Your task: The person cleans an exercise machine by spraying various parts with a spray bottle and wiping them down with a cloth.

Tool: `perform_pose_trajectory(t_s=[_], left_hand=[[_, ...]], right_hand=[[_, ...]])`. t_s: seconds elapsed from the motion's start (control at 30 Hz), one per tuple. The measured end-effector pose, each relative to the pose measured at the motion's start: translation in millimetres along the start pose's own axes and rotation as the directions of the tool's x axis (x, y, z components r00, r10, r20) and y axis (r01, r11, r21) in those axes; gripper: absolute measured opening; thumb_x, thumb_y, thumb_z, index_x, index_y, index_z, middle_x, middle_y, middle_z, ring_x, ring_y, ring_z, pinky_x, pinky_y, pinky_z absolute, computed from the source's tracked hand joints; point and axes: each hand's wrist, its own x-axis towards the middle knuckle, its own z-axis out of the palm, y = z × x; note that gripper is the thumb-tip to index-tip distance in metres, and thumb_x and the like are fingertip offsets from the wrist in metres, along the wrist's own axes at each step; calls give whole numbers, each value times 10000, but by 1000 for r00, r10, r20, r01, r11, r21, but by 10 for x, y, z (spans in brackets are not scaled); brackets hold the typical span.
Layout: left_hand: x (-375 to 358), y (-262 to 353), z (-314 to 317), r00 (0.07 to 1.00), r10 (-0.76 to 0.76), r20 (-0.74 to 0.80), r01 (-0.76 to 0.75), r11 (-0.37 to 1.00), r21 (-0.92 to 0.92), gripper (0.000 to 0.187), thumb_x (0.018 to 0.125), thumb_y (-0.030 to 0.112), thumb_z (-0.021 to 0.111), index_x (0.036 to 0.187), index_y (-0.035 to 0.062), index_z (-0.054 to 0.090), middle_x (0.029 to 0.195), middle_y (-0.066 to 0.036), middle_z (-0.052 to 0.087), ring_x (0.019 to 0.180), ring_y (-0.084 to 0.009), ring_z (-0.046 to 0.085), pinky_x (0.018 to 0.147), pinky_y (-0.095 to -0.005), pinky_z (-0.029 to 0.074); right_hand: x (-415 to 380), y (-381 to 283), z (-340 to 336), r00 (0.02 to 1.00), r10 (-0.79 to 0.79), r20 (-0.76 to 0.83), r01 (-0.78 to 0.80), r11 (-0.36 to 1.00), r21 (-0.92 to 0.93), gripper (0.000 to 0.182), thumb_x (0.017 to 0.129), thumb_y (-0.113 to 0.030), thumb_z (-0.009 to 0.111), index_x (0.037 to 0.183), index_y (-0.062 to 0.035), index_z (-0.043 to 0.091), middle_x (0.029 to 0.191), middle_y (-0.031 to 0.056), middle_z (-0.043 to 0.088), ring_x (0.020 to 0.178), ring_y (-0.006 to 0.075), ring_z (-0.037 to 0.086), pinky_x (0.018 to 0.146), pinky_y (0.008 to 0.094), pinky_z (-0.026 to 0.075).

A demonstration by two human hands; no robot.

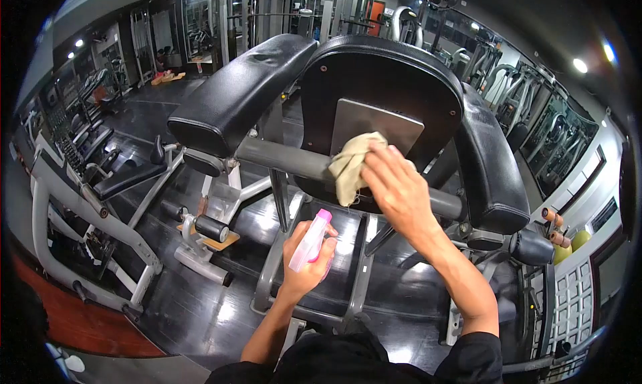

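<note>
My right hand (398, 190) presses a beige cloth (356, 166) against the grey crossbar (287, 158) of a gym machine, just below a metal plate (378, 126) on the back of the black backrest (381, 69). Lower and to the left, my left hand (309, 257) is wrapped round a spray bottle (313, 240) with a pink top, held tilted in front of the machine. Black padded armrests (244, 93) flank the backrest on both sides. Part of the bar is hidden behind the cloth and my right hand.
A grey machine frame (93, 213) stands at the left, near a black bench (130, 181). A padded roller (212, 228) sits low beside the machine. At the right are a white grid panel (565, 300) and green balls (580, 241). The dark floor (200, 310) is shiny.
</note>
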Motion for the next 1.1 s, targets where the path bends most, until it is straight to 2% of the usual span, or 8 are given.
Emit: perform_pose_trajectory(t_s=[0.2, 0.37, 0.63, 0.73, 0.87, 0.93, 1.07, 1.1], left_hand=[[-38, -22, 33, 1000, -21, -20, 21, 1000, -20, 130, 871, 60, 649, 972, -2, 595, 848, -58, 635, 605, -90, 592, 558, -236, 462], [-49, -8, 65, 999, -42, -25, 41, 999, -21, 135, 859, 61, 657, 968, 3, 602, 843, -69, 632, 602, -107, 598, 565, -253, 464], [-72, 28, 5, 999, -30, -36, 32, 998, 49, 129, 851, 56, 652, 958, -1, 607, 844, -76, 625, 620, -131, 606, 588, -267, 472], [-79, -2, 30, 998, -59, -25, 59, 998, 28, 131, 851, 56, 653, 960, 0, 609, 844, -76, 624, 622, -133, 605, 586, -267, 471], [-125, -34, 83, 997, -82, -2, 82, 997, 12, 126, 853, 57, 654, 960, 0, 615, 835, -72, 621, 618, -131, 602, 577, -265, 468], [-148, -63, 103, 998, -65, 15, 65, 997, 30, 123, 854, 59, 656, 956, 2, 617, 837, -73, 620, 615, -133, 603, 575, -265, 467], [-180, -39, 130, 999, -33, 37, 31, 998, 51, 124, 853, 63, 664, 954, 3, 622, 847, -76, 620, 612, -136, 602, 572, -265, 468], [-184, -22, 130, 999, -32, 37, 30, 998, 53, 124, 853, 63, 664, 954, 3, 622, 847, -76, 620, 612, -136, 602, 572, -265, 468]], right_hand=[[-51, 256, -118, 937, 101, -333, -138, 987, -88, 242, 686, -94, 630, 920, -74, 690, 1099, 124, 634, 1151, 360, 573, 912, 404, 513], [369, 54, 245, 971, 71, -227, -105, 985, -138, 453, 695, -202, 595, 1130, -100, 671, 1176, 125, 611, 1180, 326, 545, 1012, 422, 428], [1148, -155, 446, 914, -32, -405, -49, 981, -189, 259, 742, -194, 554, 931, -47, 654, 1206, 162, 579, 1258, 303, 466, 1119, 451, 296], [1015, -108, 247, 961, 32, -275, -78, 985, -157, 248, 731, -169, 603, 938, -44, 654, 1189, 225, 553, 1269, 403, 442, 1127, 508, 268], [716, 45, 185, 916, 219, -336, -267, 958, -104, 360, 693, -174, 657, 999, 14, 677, 1150, 191, 591, 1280, 413, 427, 1119, 480, 300], [538, 79, 28, 787, 440, -431, -378, 898, 226, 267, 758, -82, 645, 1013, -10, 674, 1070, 151, 643, 1103, 354, 575, 991, 426, 439], [199, 212, -140, 688, 564, -457, -514, 823, 241, 295, 798, 87, 557, 1067, 27, 661, 1014, 168, 666, 942, 332, 643, 843, 398, 508], [148, 290, -128, 728, 434, -530, -496, 868, 28, 307, 803, 106, 536, 1073, 27, 660, 1050, 168, 665, 939, 337, 647, 858, 409, 503]])
